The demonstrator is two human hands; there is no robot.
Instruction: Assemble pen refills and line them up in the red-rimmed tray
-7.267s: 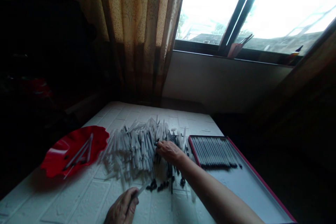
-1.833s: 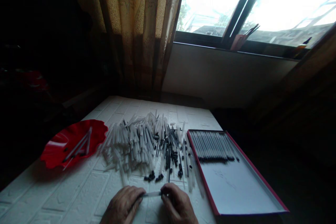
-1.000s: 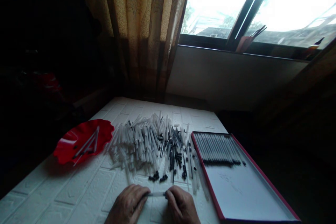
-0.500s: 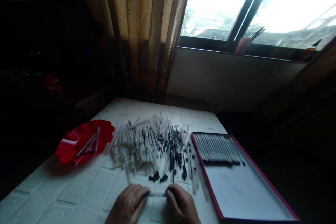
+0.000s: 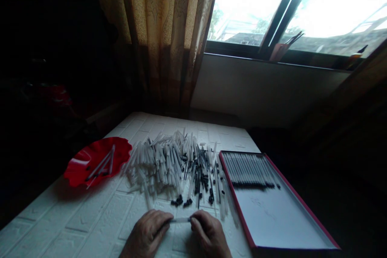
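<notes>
Between my two hands lies a pen [image 5: 180, 220] with a clear barrel, held level just above the table. My left hand [image 5: 148, 231] is closed around its left end. The fingers of my right hand [image 5: 208, 231] pinch the dark right end. Just beyond my hands, small black pen caps [image 5: 178, 200] lie in a loose cluster. Behind them spreads a heap of clear pen barrels [image 5: 165, 161], with dark thin refills [image 5: 198, 175] mixed in on its right side. What my palms cover is hidden.
A red wavy-edged bowl [image 5: 77, 169] with a few pen parts stands at the left. At the right lies a shallow red-edged box [image 5: 272, 221], with a row of pens [image 5: 250, 169] at its far end. A window [image 5: 242, 8] and curtain [image 5: 163, 28] are behind the white table [image 5: 90, 217].
Both hands still hold the pen in nearly the same place. The whole view has shifted very slightly.
</notes>
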